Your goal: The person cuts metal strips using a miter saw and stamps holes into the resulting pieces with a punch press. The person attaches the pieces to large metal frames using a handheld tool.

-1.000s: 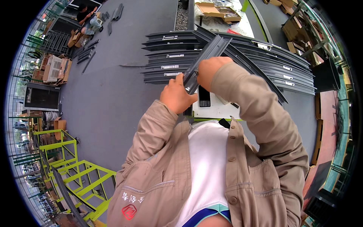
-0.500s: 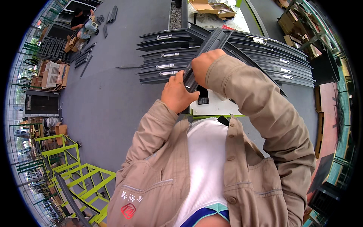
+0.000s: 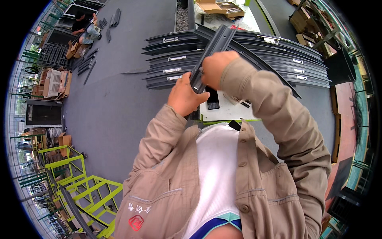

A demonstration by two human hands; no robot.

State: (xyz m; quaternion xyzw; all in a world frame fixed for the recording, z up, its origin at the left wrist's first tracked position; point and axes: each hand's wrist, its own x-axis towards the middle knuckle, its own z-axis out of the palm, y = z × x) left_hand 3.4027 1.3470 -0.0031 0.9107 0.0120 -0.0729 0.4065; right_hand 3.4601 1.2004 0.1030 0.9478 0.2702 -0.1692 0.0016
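A dark grey metal profile slants up and away from me, across a pile of similar profiles. Its near end rests in my left hand, whose fingers wrap the left side while the thumb points right beneath the end. Closed and slightly blurred, my right hand is bent against the right side of the same profile. Its fingertips are hidden, so whatever they pinch does not show. Just below the held end, a black phone-like device lies on the white table.
Stacked grey profiles with silvery metal fittings span the table. An open cardboard box sits at the far end. Yellow-green frames stand at lower left. Far left, a person sits among boxes. A black bin stands right.
My right hand has shifted slightly left and toward me along the profile, its sleeve blurring. The profile tilts a little differently, and more of the table shows beside the black device.
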